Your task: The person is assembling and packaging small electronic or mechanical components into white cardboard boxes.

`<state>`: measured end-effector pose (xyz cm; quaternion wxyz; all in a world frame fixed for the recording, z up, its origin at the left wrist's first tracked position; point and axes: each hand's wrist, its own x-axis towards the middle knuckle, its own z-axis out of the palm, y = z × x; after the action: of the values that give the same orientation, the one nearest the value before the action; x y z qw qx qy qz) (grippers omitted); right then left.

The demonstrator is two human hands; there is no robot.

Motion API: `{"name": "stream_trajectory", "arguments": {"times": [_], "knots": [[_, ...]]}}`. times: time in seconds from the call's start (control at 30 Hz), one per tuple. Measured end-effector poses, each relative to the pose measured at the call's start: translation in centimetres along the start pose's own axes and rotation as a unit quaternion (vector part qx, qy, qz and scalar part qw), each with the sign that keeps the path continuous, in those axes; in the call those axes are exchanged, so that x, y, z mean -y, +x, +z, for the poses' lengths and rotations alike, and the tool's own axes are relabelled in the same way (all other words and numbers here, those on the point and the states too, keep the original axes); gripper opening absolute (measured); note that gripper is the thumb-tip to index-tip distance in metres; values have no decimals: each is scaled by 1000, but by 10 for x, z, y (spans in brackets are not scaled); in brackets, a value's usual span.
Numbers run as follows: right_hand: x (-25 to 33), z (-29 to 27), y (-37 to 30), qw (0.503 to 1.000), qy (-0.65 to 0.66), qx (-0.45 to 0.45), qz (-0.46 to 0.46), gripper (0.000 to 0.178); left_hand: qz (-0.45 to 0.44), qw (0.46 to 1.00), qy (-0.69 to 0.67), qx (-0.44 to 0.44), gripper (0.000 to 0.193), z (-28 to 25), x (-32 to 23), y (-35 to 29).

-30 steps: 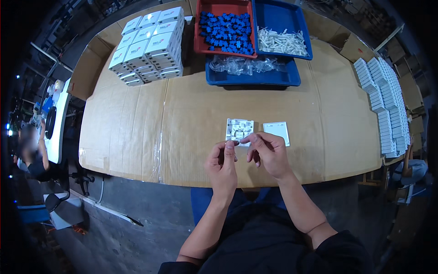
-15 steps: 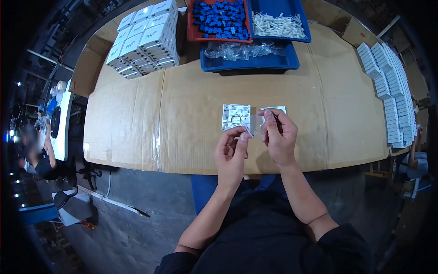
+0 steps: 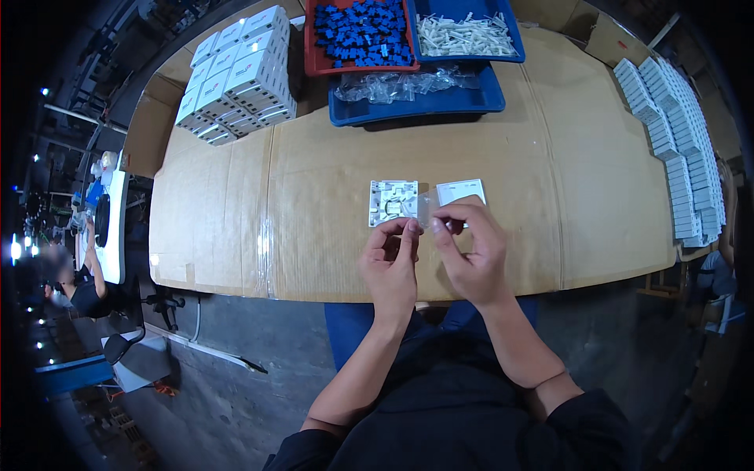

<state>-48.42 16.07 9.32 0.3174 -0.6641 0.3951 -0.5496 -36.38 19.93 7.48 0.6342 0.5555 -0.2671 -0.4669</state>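
Note:
Between my two hands is a small clear plastic bag point(image 3: 426, 205), held up just above the table. The fingertips of my left hand point(image 3: 393, 255) pinch its lower left part. My right hand point(image 3: 473, 250) has thumb and forefinger closed at its right edge. Beyond my left hand lies a white square plastic housing point(image 3: 382, 199), its moulded inner side up with a round recess in the middle. A flat white cover plate point(image 3: 463, 189) rests beyond my right hand, which hides part of it.
Cardboard covers the table point(image 3: 330, 259). At the back stand a red tray point(image 3: 363, 71) of blue clips, a blue tray point(image 3: 471, 59) of white plugs, and another blue tray point(image 3: 416, 116) of clear bags. White units are stacked left point(image 3: 250, 76) and right point(image 3: 685, 157). A person point(image 3: 90, 286) is far left.
My right hand has come lower, its fingers sliding to the bag's lower right, and more of the white cover plate shows. The whole view has shifted slightly.

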Motion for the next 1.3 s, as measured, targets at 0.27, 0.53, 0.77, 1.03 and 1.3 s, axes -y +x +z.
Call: {"name": "stream_trajectory", "arguments": {"times": [0.27,0.53,0.77,1.03,1.3], "knots": [[-9,-3,-5,994,59,24,86,12,61,997,20,41,7,9,10,0],[-18,-13,-3,956,139,75,248,16,214,940,248,94,10,-4,11,13],[-22,-4,-9,950,142,20,277,10,175,958,228,-19,7,1,8,1],[-21,7,-6,998,-54,-3,35,20,198,962,186,-36,13,0,23,4],[-36,5,-8,997,-36,6,73,19,260,938,229,13,11,-7,25,9]]}}
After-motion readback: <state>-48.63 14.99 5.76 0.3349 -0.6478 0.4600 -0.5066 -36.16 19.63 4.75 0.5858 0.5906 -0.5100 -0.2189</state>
